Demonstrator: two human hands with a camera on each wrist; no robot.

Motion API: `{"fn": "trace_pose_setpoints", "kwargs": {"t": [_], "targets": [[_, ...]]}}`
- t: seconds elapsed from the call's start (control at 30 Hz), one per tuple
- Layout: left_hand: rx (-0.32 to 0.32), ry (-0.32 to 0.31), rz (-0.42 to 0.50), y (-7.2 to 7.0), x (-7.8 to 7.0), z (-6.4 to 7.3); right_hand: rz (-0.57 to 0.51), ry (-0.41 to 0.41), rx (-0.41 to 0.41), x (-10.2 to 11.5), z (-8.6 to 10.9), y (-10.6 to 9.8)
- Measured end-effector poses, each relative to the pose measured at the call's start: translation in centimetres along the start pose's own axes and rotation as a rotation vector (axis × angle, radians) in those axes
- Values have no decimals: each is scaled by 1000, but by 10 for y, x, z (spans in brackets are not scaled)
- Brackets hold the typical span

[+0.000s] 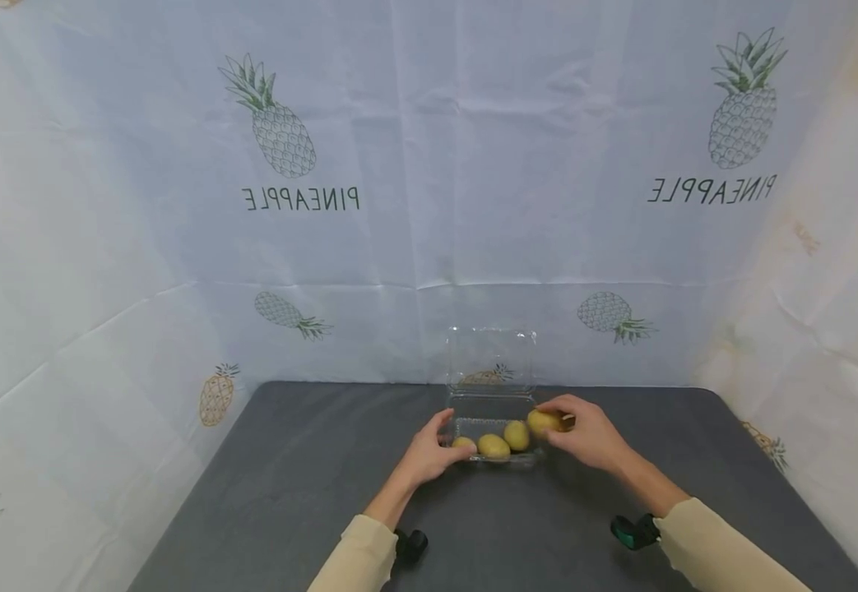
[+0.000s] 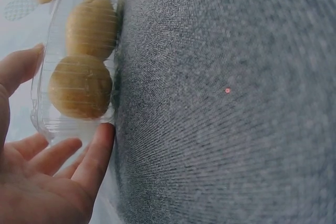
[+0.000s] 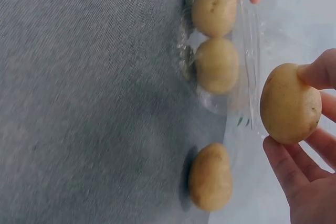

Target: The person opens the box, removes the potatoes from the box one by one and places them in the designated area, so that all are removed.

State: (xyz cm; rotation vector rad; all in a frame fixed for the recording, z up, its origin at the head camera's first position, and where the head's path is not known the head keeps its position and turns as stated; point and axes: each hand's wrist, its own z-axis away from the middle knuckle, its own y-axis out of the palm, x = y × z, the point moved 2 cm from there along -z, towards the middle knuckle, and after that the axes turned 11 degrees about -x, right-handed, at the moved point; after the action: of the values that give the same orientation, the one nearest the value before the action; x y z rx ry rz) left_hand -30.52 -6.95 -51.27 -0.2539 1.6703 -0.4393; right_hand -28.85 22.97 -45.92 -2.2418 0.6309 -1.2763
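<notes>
A clear plastic clamshell container sits on the table with its lid raised at the back. Inside lie three yellow potatoes, among them a middle potato and a right-hand potato. My left hand is at the container's left end, thumb by the front rim and relaxed fingers against the end wall. Above the right end, my right hand pinches a potato between thumb and fingertips. Another potato rests on the table beyond the container's right end, mostly hidden by that hand in the head view.
The dark grey table runs back to a white curtain printed with pineapples. More curtain hangs along both sides. Dark devices are strapped at both wrists, such as the right wrist device.
</notes>
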Motion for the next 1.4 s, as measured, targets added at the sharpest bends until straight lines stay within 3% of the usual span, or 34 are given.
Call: {"fn": "trace_pose_setpoints", "kwargs": {"t": [0.3, 0.67, 1.4], "targets": [[14, 1, -1, -2, 2, -1, 53, 5, -23, -14, 6, -15], [14, -10, 0, -1, 1, 0, 114, 70, -57, -39, 12, -30], [8, -22, 7, 0, 1, 0, 103, 228, -122, -71, 13, -47]]}}
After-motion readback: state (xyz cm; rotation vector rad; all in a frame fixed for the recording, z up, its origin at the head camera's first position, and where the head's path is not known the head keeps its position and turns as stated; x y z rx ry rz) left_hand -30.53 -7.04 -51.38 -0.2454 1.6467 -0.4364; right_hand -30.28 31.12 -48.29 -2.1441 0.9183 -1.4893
